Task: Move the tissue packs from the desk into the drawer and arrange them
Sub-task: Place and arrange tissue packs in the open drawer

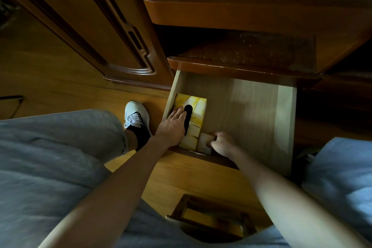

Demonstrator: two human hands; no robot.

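Observation:
A pale wooden drawer [261, 110] stands pulled out below a brown desk. In its left near corner lies a yellow tissue pack [198, 106] with a black oval slot on top. My left hand [174, 125] rests flat on that pack, fingers straight, along the drawer's left wall. Just right of it, at the drawer's front wall, sits a small pale pack [205, 140]. My right hand [223, 143] has its fingers curled round this small pack. The small pack's lower part is hidden behind the drawer front.
The brown desk's shelf [241, 68] overhangs the drawer's back. A wardrobe door [80, 26] stands to the left. My foot in a white shoe [135, 115] is beside the drawer. A small wooden stool [211, 217] stands on the floor below. Most of the drawer's right side holds nothing.

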